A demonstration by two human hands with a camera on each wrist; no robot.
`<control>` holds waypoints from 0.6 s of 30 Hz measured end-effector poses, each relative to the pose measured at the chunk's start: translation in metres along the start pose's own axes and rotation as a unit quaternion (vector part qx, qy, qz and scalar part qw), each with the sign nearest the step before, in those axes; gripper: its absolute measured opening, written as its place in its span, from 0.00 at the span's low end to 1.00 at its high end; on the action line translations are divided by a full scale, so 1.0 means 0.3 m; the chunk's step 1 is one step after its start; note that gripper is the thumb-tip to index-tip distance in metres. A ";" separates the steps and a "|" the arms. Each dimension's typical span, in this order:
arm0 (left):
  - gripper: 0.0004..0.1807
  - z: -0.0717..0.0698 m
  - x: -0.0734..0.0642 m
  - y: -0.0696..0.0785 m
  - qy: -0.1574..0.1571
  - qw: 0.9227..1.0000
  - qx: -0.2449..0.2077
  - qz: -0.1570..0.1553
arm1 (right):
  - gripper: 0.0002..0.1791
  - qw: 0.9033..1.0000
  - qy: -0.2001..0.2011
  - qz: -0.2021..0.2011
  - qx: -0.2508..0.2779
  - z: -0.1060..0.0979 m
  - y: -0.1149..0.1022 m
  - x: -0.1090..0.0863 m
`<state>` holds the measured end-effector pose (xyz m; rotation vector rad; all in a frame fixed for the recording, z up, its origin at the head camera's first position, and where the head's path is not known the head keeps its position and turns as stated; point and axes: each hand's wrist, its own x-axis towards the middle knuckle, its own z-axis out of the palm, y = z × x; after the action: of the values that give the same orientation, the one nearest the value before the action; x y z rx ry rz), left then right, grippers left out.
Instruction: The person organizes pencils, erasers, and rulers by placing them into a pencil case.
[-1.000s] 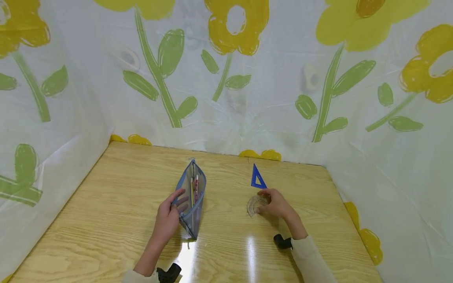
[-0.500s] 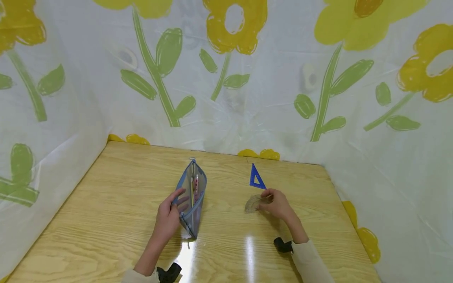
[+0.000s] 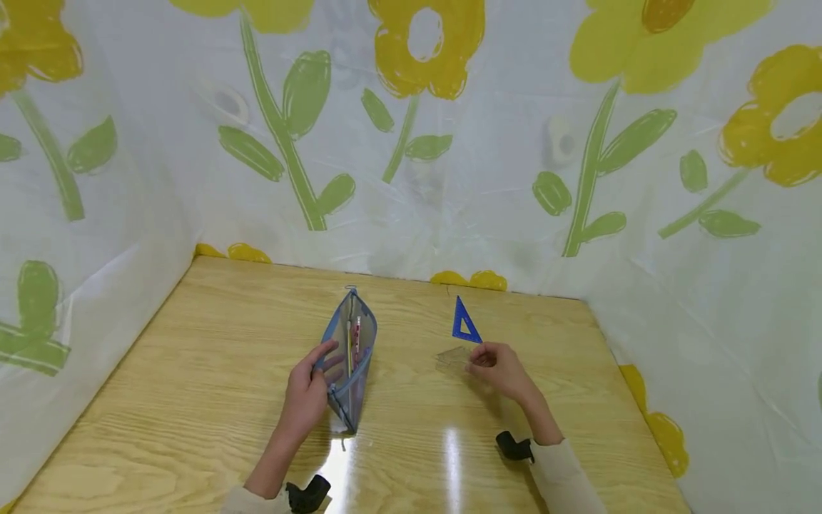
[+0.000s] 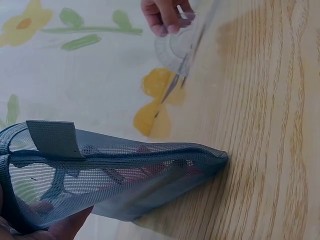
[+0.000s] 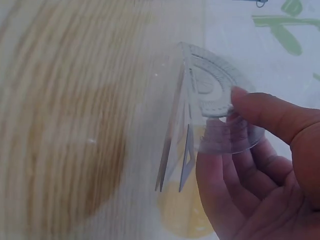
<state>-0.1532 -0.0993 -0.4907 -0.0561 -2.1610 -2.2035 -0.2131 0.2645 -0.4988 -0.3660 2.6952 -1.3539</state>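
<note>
My left hand (image 3: 307, 389) grips the near left side of a blue-grey mesh pencil case (image 3: 361, 392), which stands with its mouth spread. Inside it lie a yellow pencil (image 3: 349, 351) and a pink patterned pencil (image 3: 357, 339). Between thumb and fingers, my right hand (image 3: 507, 371) pinches a clear protractor (image 5: 220, 82), raised off the wood. Just beyond that hand, a blue set square (image 3: 459, 315) lies flat on the table. In the left wrist view the case's mesh wall (image 4: 130, 165) fills the lower left, and only part of my left hand shows.
The wooden table (image 3: 225, 357) meets a white flowered cloth (image 3: 411, 214) at the back and both sides. A black wrist mount (image 3: 514, 446) sits on my right wrist, another mount (image 3: 308, 494) on my left. Light glares on the near tabletop.
My right hand has tilted the protractor up off the table, so it now looks thinner from the head view. My left hand and the pencil case have stayed almost still.
</note>
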 end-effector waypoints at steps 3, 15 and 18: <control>0.30 -0.002 0.006 0.000 0.004 1.000 -0.002 0.005 | 0.06 1.000 -0.021 -0.001 -0.007 0.000 -0.003 0.005; 0.30 0.001 0.005 0.006 -0.002 1.000 -0.003 0.003 | 0.18 0.994 -0.070 0.028 0.075 0.021 -0.016 -0.012; 0.30 0.001 0.007 0.004 -0.004 1.000 -0.007 0.007 | 0.20 0.993 -0.064 0.030 0.098 0.032 -0.026 -0.010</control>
<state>-0.1554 -0.0990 -0.4892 -0.0810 -2.1424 -2.2158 -0.2071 0.2534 -0.4984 -0.3379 2.4261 -1.5065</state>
